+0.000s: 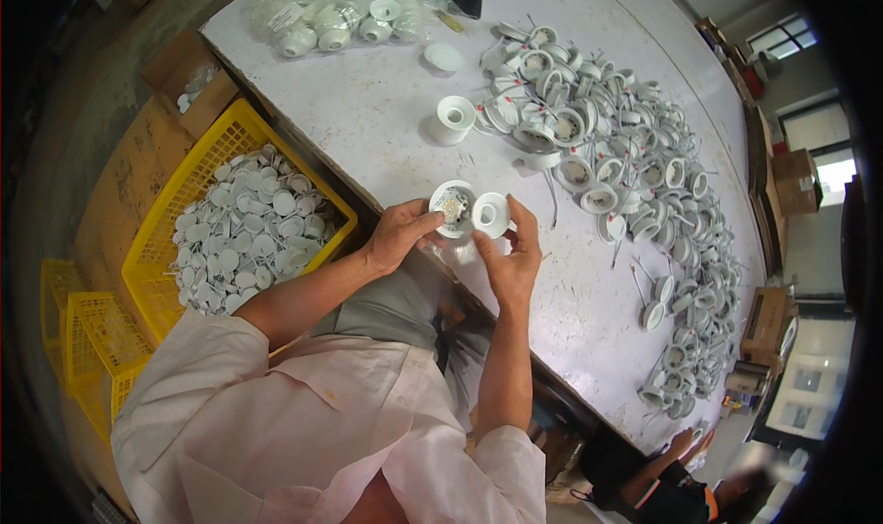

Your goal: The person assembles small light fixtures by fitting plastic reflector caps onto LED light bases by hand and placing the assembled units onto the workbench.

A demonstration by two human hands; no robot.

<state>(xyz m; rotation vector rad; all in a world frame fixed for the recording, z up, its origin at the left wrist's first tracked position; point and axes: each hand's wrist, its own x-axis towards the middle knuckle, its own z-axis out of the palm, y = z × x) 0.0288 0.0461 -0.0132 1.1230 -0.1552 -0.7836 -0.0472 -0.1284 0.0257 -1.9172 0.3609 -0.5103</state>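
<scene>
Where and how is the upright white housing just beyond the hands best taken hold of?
Probably across the outer wall of the white housing, coming from the near left: it stands open end up, its round wall gives opposing sides, and wired parts crowd its right. The left hand holds a round part, the right hand a white collared piece, so one should be freed.

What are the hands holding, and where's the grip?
Left hand: a round white fitting, by its rim. Right hand: a white cup-shaped piece, by its outside.

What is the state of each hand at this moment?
Left hand: holding a shallow round white housing.
Right hand: holding a white, flared, hollow cup.
</scene>
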